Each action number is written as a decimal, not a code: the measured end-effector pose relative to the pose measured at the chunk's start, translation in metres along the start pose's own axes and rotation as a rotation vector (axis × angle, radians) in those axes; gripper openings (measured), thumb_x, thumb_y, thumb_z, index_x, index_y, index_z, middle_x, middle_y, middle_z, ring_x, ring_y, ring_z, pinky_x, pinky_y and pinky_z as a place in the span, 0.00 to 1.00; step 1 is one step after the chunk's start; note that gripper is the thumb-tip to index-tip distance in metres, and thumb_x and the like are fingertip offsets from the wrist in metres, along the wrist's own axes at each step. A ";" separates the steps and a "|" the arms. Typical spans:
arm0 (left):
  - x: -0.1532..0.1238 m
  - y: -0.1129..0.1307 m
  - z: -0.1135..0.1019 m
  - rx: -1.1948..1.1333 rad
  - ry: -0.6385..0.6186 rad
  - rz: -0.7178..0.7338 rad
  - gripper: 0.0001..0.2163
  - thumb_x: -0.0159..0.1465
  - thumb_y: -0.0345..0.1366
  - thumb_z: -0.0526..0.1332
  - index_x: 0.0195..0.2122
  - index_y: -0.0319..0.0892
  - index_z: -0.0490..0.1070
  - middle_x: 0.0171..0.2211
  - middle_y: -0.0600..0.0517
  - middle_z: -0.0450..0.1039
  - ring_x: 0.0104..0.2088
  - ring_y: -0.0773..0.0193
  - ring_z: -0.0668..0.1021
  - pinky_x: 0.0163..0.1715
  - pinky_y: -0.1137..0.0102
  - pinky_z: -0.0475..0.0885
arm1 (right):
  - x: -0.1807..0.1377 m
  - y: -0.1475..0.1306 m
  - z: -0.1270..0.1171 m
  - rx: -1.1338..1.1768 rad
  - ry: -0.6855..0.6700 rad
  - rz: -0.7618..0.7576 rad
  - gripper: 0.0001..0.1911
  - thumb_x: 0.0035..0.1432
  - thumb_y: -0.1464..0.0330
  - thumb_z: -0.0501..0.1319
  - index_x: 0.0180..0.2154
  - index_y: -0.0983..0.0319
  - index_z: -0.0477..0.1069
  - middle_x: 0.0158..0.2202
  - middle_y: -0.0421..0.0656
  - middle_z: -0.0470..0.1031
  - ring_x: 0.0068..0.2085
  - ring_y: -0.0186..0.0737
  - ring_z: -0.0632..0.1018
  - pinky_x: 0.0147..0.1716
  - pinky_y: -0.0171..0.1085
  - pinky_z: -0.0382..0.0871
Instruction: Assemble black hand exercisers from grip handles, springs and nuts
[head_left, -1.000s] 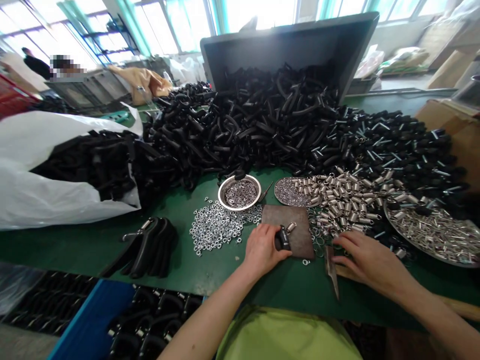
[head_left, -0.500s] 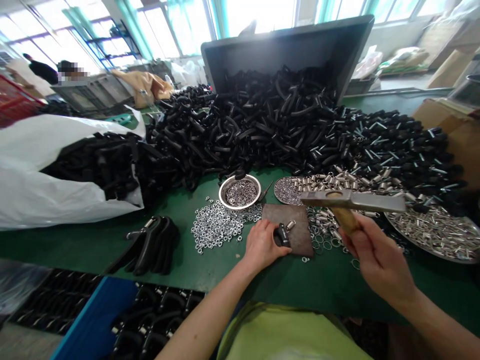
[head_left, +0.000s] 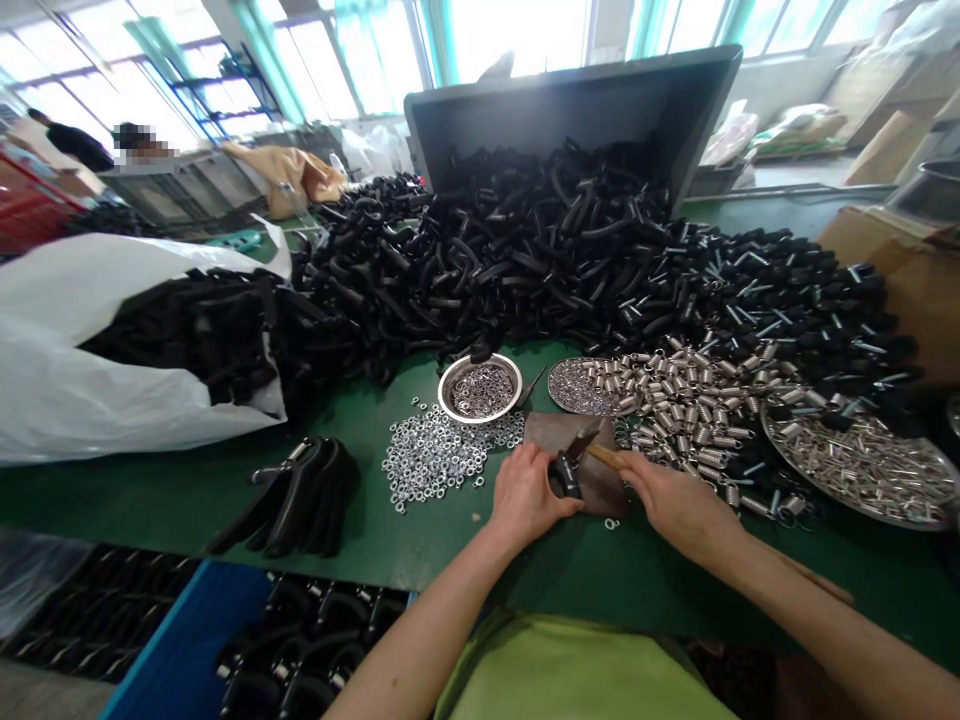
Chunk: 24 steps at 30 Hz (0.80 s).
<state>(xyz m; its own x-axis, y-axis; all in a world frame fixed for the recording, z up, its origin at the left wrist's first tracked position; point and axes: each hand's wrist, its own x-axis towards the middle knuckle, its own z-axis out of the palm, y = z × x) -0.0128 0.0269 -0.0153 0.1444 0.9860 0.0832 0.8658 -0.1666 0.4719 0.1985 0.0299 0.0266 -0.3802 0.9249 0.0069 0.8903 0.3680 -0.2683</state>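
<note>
My left hand (head_left: 525, 492) is closed around a black plastic part (head_left: 568, 480), pressing it on a brown metal plate (head_left: 551, 428). My right hand (head_left: 675, 500) grips the wooden handle of a hammer (head_left: 604, 457). The hammer's head is down at the black part, beside my left fingers; whether it touches cannot be made out. Left of the plate lie many loose nuts (head_left: 431, 460), and behind them stands a steel bowl (head_left: 480, 415) of small metal pieces. Metal springs (head_left: 694, 400) are heaped to the right of the plate.
A large pile of black parts (head_left: 510, 260) spills from a grey bin (head_left: 570, 115) across the back. A tray of metal pins (head_left: 862, 460) stands right. Assembled black handles (head_left: 307, 495) lie left, above a blue crate (head_left: 169, 640). Two people are in the far left background.
My right hand has swung the hammer down and left, from above the springs to the black part. My left hand keeps its hold in about the same place.
</note>
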 end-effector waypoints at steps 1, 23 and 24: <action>0.000 0.000 0.000 0.004 0.001 -0.001 0.27 0.43 0.50 0.69 0.43 0.43 0.70 0.42 0.48 0.69 0.45 0.54 0.70 0.44 0.63 0.65 | 0.000 0.000 -0.002 -0.009 -0.001 0.021 0.15 0.64 0.64 0.45 0.46 0.56 0.67 0.27 0.41 0.78 0.24 0.44 0.78 0.20 0.36 0.64; -0.008 0.006 -0.005 -0.655 0.126 -0.342 0.26 0.48 0.50 0.67 0.43 0.43 0.62 0.35 0.52 0.70 0.34 0.62 0.73 0.35 0.69 0.66 | -0.095 0.095 0.054 -0.327 0.377 -0.300 0.20 0.61 0.59 0.52 0.52 0.59 0.66 0.32 0.44 0.74 0.31 0.41 0.74 0.34 0.41 0.66; -0.009 0.009 -0.008 -0.751 0.125 -0.369 0.25 0.49 0.50 0.66 0.42 0.43 0.62 0.34 0.52 0.70 0.33 0.63 0.72 0.34 0.70 0.65 | -0.090 0.092 0.055 -0.317 0.401 -0.307 0.20 0.61 0.58 0.53 0.51 0.60 0.67 0.34 0.45 0.74 0.34 0.43 0.74 0.36 0.43 0.66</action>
<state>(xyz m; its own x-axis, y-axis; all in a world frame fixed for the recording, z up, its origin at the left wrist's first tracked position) -0.0100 0.0168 -0.0053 -0.1775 0.9774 -0.1148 0.2925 0.1637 0.9421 0.3012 -0.0246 -0.0516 -0.5625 0.7132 0.4183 0.8096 0.5777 0.1040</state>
